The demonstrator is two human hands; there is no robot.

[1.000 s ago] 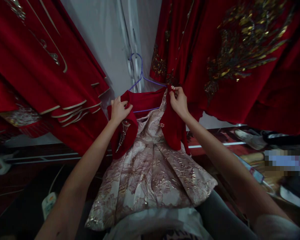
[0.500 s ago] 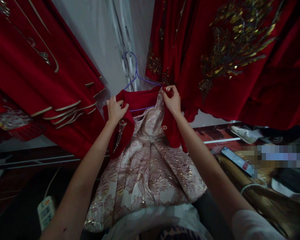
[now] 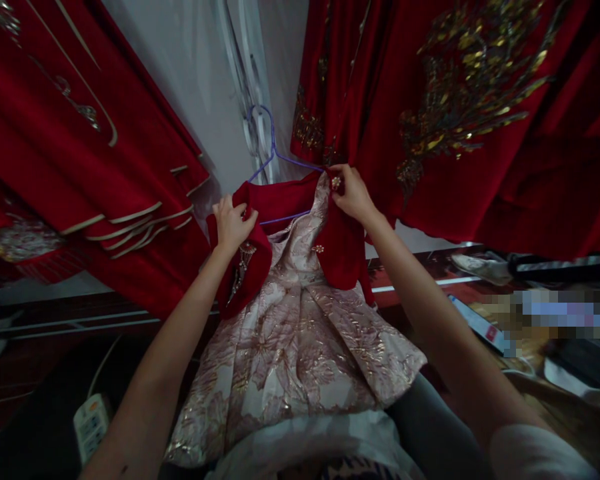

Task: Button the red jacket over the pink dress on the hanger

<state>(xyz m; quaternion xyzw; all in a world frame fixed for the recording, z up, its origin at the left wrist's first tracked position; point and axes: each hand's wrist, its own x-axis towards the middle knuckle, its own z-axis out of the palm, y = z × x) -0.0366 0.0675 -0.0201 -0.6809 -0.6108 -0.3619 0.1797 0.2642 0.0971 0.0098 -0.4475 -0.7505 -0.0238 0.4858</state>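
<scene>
A small dress hangs on a purple wire hanger (image 3: 269, 152) in front of me. Its skirt (image 3: 300, 353) is pale pink brocade with gold flowers, and a short red velvet jacket (image 3: 340, 250) lies over the shoulders. My left hand (image 3: 233, 223) is closed on the jacket's left collar edge. My right hand (image 3: 351, 193) pinches the jacket's right front edge near a small pearl button, up by the hanger's shoulder. Both arms reach forward over the skirt.
Large red velvet garments with gold embroidery hang at left (image 3: 80, 147) and right (image 3: 460, 113) of a white wall. A white power strip (image 3: 91, 427) lies on the dark floor at lower left. A phone (image 3: 477, 325) and a shoe (image 3: 480, 268) lie at right.
My right hand has lifted the jacket's right edge a little higher and outward. The view shifted slightly left. My left hand keeps its grip in nearly the same place.
</scene>
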